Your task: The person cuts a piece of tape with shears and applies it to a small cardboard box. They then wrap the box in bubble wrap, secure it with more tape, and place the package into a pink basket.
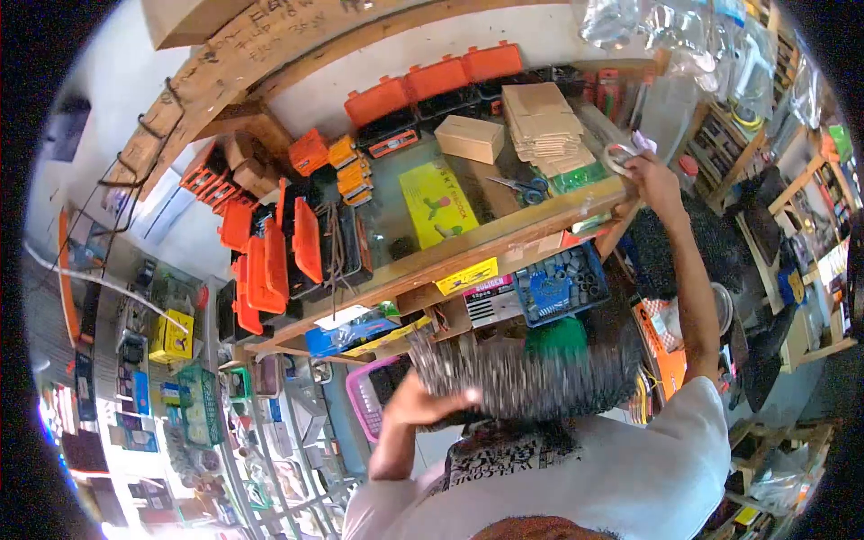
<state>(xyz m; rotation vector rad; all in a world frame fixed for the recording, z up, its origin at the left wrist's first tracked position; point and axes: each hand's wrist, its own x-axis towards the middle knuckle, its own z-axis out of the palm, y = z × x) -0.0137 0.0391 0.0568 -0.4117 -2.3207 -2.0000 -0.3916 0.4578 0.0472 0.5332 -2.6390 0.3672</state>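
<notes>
My left hand (pixel 417 402) is low in the middle, with its fingers closed on the left end of a long dark bundle (pixel 540 382). Fine grey streaks run across the bundle; motion blur hides its exact kind. Out at the right corner of the glass-topped counter (pixel 396 211), my right hand (pixel 652 180) is closed on a shiny ring that looks like a roll of clear tape (pixel 620 159). Scissors (pixel 531 188) with dark handles lie on the counter left of that hand, near a stack of flat brown cardboard boxes (pixel 543 124).
A yellow packet (pixel 437 204) and a closed brown box (pixel 470 139) lie on the counter. Orange-lidded cases (pixel 265 261) crowd its left end. Below the front edge are a blue bin (pixel 562 283) of grey fittings and a pink basket (pixel 363 400). Plastic-wrapped goods (pixel 666 27) hang upper right.
</notes>
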